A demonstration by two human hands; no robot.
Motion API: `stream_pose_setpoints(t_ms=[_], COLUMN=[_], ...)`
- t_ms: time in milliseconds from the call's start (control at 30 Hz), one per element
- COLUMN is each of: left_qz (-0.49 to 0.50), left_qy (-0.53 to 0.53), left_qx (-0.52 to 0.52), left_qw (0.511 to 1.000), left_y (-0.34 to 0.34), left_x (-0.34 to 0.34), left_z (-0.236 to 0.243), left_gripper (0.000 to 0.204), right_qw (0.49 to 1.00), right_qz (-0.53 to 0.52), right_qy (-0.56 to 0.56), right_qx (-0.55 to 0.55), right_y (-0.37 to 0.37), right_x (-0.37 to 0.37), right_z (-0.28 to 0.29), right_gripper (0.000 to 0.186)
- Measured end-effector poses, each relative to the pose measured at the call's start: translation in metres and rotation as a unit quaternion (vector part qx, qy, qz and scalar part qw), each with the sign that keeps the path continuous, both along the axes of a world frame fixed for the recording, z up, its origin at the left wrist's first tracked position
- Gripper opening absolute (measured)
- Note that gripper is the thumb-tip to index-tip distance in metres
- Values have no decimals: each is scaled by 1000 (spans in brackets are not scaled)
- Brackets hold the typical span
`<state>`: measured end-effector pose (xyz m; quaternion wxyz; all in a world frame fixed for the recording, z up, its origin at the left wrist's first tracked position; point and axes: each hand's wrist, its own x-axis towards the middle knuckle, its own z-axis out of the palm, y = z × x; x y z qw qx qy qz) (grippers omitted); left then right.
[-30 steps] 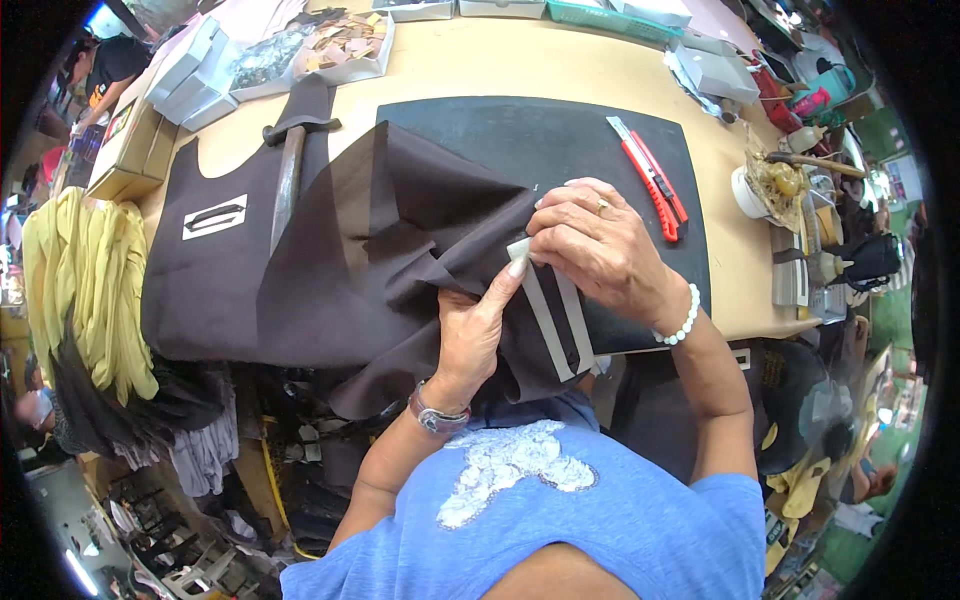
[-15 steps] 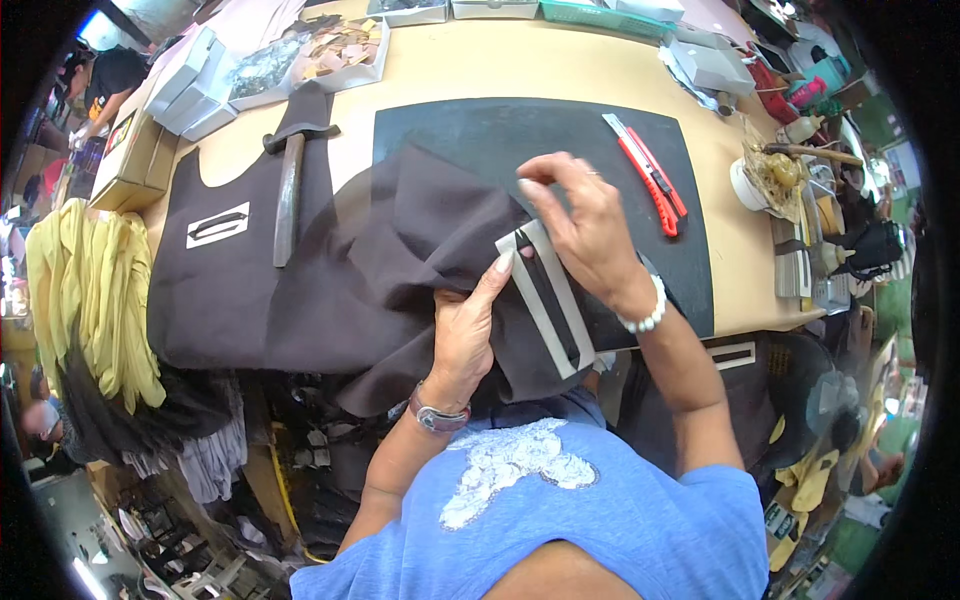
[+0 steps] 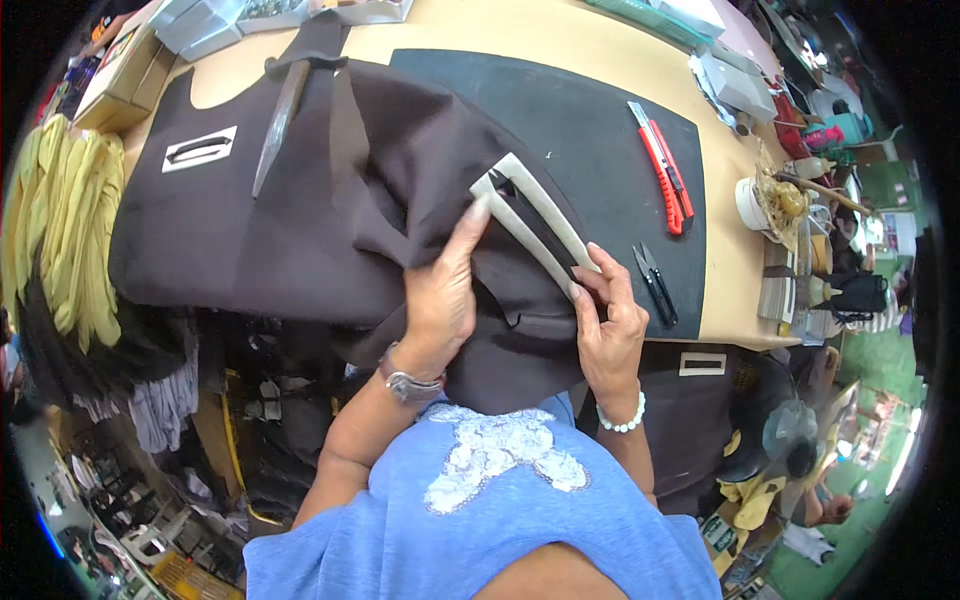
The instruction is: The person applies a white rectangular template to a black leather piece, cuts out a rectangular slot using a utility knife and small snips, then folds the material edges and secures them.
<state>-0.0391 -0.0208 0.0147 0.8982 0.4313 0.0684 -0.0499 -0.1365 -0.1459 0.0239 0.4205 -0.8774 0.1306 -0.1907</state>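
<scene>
A large dark brown sheet of cloth or leather [image 3: 230,260] lies over the table and bunches up toward me. On its raised right part is a pale rectangular frame [image 3: 515,222] around a dark lengthwise slot. My left hand [image 3: 437,310] grips the sheet, its thumb on the frame's upper left corner and its fingers hidden underneath. At the frame's lower right end, my right hand [image 3: 610,335] pinches the edge between thumb and fingers. A second pale-framed slot [image 3: 200,149] shows at the sheet's left.
A hammer [image 3: 283,125] lies on the sheet. The black mat [image 3: 590,125] bears a red cutter knife [image 3: 662,170] and black thread snips [image 3: 655,283]. Right of it stands a white glue pot [image 3: 750,205]. Boxes [image 3: 740,85] line the far side; yellow cloth [image 3: 85,230] hangs at left.
My right hand has come down from above the frame's top to its lower end and grips there. The thread snips now show on the mat. The view has shifted.
</scene>
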Motion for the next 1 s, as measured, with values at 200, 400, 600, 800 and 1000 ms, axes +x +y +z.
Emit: stream_pose_setpoints(t_ms=[200,400,600,800,1000], left_qz=[174,-96,-428,-455,-389], left_qy=[-238,-582,-578,-539,-591], left_qx=[243,532,500,422,398], left_qw=[924,607,482,570,584], left_y=[70,56,-2,1,14], left_x=[4,21,67,74,76], left_z=[27,67,13,-7,-15], left_gripper=[54,31,15,12,14], right_qw=[996,981,975,963,922], right_qz=[39,115,113,115,210], right_qy=[10,-9,-53,-93,-104], right_qx=[-78,-156,-183,-226,-310], right_y=[-6,-20,-23,-29,-40], right_x=[3,9,12,14,11], right_z=[3,6,-7,-17,-14], right_gripper=[48,50,45,38,31])
